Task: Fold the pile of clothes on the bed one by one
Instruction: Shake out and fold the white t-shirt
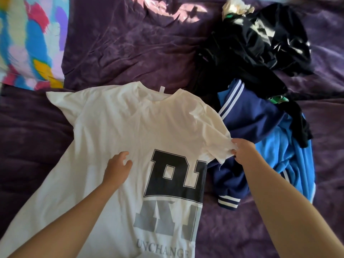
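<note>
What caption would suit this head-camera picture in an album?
Right hand pinches the sleeve of a white T-shirt; left hand over its front, pile of clothes beside.

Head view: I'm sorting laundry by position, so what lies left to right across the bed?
Colourful patterned fabric → white T-shirt → navy jacket → bright blue garment.

T-shirt flat on bed; clothes pile right of it, sleeve overlapping pile; pillow far left.
</note>
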{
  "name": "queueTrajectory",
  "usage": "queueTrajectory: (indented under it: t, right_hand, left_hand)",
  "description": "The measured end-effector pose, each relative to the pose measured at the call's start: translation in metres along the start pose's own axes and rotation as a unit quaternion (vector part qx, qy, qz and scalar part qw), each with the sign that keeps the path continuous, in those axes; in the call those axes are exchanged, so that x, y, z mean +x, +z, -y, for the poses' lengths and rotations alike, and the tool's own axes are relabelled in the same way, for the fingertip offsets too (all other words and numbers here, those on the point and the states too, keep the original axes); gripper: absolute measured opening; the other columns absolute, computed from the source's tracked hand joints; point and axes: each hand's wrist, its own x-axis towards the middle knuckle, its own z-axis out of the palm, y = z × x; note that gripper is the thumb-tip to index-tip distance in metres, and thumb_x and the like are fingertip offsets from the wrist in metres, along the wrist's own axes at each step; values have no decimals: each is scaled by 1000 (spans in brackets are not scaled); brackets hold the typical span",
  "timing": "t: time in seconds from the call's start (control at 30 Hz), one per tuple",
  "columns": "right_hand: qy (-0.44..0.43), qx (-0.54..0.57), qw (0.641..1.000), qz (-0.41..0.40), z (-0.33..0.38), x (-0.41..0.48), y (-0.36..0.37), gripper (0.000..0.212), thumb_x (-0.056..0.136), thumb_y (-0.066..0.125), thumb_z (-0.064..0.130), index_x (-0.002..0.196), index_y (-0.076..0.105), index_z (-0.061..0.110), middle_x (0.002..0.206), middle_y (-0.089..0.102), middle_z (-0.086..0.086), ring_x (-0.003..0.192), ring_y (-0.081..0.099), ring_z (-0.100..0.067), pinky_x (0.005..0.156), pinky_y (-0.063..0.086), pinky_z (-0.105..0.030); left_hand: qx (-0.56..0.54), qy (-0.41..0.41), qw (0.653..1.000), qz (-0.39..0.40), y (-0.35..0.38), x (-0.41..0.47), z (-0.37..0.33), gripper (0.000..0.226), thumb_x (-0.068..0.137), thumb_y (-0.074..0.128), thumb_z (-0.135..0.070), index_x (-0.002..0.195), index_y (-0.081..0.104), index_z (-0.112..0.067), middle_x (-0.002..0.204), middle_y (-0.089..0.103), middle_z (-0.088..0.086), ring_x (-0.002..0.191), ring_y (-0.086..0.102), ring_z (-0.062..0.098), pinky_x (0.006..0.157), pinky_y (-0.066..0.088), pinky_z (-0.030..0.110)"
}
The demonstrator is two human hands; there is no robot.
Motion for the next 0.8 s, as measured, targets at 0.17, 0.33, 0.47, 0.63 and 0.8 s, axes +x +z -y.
queueTrajectory:
  t: [0.17,0.33,0.47,0.63,0.8]
  right_hand:
    - [-72,55,995,-52,11,4,2,14,88,55,3,88,64,15,76,53,4,62,48,-5,40,42,-7]
    - [-56,120,986,-106,29,10,-2,23,79,65,4,63,58,19,65,53,-2,56,48,-15,54,43,-25]
    - [-2,-32,998,-58,26,17,-2,17,87,64,25,78,55,13,69,49,-5,57,47,-22,54,46,-30]
    - [77,-63,995,-30,11,20,4,26,91,56,32,102,47,10,101,55,-14,87,57,-30,56,50,-38]
    - [88,-120,988,-33,-7,10,16,39,87,55,39,109,48,7,100,56,-13,75,62,-31,47,52,-36]
  left_hand:
    - [306,109,946,25,31,-2,10,61,96,39,-43,150,16,-26,158,7,9,143,12,30,109,24,41]
    - [374,108,919,66,55,-1,20,63,95,35,-47,150,11,-28,158,2,9,143,11,31,110,22,43]
    - [342,122,930,60,54,0,22,61,94,44,-41,148,23,-25,156,13,13,141,19,34,108,25,45]
    - [323,119,936,66,53,3,23,61,94,46,-41,148,23,-25,156,14,12,141,19,33,108,24,45]
    - [338,115,931,76,56,7,24,60,96,37,-44,150,14,-30,158,5,7,143,13,28,110,21,42]
